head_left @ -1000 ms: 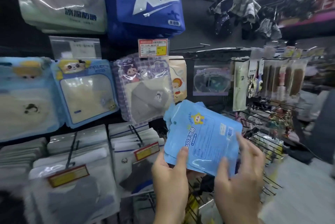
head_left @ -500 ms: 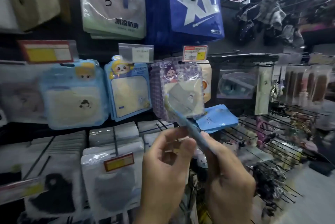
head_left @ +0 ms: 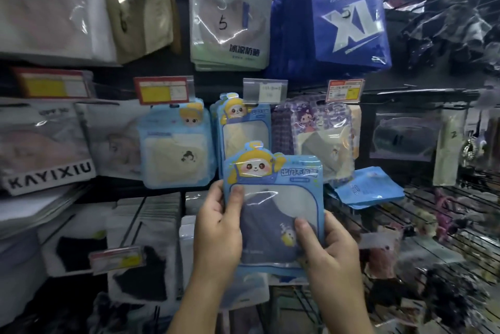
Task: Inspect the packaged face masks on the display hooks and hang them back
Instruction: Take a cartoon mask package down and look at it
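I hold a light-blue mask pack [head_left: 273,198] upright in front of the display, its front toward me: a yellow cartoon face on top and a clear window showing a dark navy mask. My left hand [head_left: 216,228] grips its left edge with the thumb on the window. My right hand [head_left: 330,249] grips the lower right corner, thumb on the front. Behind it hangs a matching blue pack [head_left: 243,122] with a cream mask on its hook. Another blue pack [head_left: 368,187] lies flat on the wire hooks to the right.
More hanging packs surround it: a blue one [head_left: 176,147] to the left, a purple one [head_left: 322,136] to the right, a white pack marked 5 [head_left: 230,20] and a dark-blue XL pack [head_left: 349,14] above. Price tags [head_left: 162,89] jut out. Bare wire hooks [head_left: 446,212] stick out at right.
The pack was back-side up, then edge-on; now its front faces me, upright. The view has swung left along the display, and both hands have shifted their hold.
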The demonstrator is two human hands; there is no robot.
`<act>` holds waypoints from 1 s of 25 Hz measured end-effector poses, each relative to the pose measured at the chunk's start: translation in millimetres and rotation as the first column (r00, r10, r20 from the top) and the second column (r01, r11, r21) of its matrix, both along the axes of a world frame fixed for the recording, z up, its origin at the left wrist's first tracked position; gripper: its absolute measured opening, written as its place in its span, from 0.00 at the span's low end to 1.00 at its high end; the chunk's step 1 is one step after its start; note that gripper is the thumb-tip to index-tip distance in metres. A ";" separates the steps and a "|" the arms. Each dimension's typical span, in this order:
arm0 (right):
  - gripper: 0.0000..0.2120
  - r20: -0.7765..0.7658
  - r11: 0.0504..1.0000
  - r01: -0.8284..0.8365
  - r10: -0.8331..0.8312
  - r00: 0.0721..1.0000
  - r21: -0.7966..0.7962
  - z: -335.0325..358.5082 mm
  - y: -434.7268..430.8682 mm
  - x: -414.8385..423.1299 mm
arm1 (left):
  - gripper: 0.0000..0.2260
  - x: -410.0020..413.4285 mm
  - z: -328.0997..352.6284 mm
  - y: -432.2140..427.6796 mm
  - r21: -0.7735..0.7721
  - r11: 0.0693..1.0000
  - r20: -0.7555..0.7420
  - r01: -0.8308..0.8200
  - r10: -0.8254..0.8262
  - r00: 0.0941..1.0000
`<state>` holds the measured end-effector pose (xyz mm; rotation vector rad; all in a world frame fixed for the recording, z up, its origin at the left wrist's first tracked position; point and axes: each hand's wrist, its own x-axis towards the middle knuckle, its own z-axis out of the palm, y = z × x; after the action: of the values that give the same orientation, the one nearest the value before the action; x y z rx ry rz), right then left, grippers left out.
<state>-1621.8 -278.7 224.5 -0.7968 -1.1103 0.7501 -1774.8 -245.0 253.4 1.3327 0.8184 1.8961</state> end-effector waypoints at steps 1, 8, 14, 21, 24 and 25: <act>0.11 0.035 1.000 0.022 -0.021 0.999 -0.008 1.2 1.9 -3.8 | 0.09 -5.1 -1.4 -0.1 -0.006 0.999 0.010 -0.033 0.033 0.999; 0.24 -0.016 0.964 0.164 -0.164 0.986 0.209 29.5 21.1 -27.5 | 0.09 -21.8 3.6 -3.1 0.012 0.983 -0.022 -0.183 0.183 0.983; 0.23 -0.047 0.948 0.194 -0.189 0.981 0.253 39.0 33.2 -29.4 | 0.05 -18.1 11.7 0.1 0.035 0.957 -0.031 -0.289 0.290 0.956; 0.21 -0.080 0.942 0.216 -0.202 0.976 0.258 53.2 60.5 -22.0 | 0.04 -7.9 29.9 23.3 0.077 0.918 -0.094 -0.388 0.394 0.914; 0.21 -0.105 0.955 0.188 -0.168 0.980 0.231 69.2 77.6 -20.3 | 0.06 -7.9 44.1 38.1 0.089 0.899 -0.115 -0.428 0.436 0.893; 0.21 -0.092 0.955 0.186 -0.168 0.981 0.232 76.1 82.9 -20.1 | 0.06 -9.5 49.5 44.5 0.087 0.891 -0.123 -0.446 0.454 0.883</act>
<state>-1641.9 -195.8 300.5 -0.6492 -1.0272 0.4792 -1784.2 -200.5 302.9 1.4118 1.2441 2.2075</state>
